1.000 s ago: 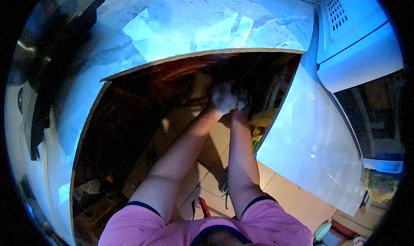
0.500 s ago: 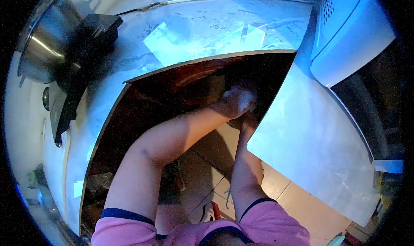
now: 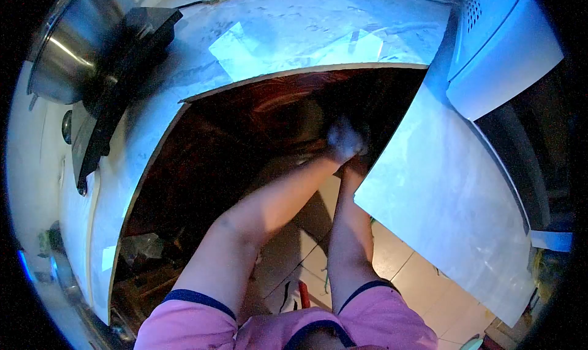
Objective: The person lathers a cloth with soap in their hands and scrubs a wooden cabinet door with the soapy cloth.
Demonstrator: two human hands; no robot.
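White, glossy, blue-lit countertop [image 3: 441,184] edges the dark, reddish-brown opening [image 3: 269,120] around the fingers, lying beyond and to the right of them. The blurred, bluish left hand [image 3: 344,139] is close beside the shadowed right hand [image 3: 360,150]; whether their fingers are open, closed or gripping something, I cannot tell.

Pale marbled countertop [image 3: 453,190] along left, far and right, washed in cold blue light, with brighter angular patches [image 3: 236,53] on the far stretch. Dark space [image 3: 190,166] bordered by the inner edge, reddish-brown toward the far side. Near right, cream floor tiles [image 3: 392,252] with thin dark joints, under warmer light.
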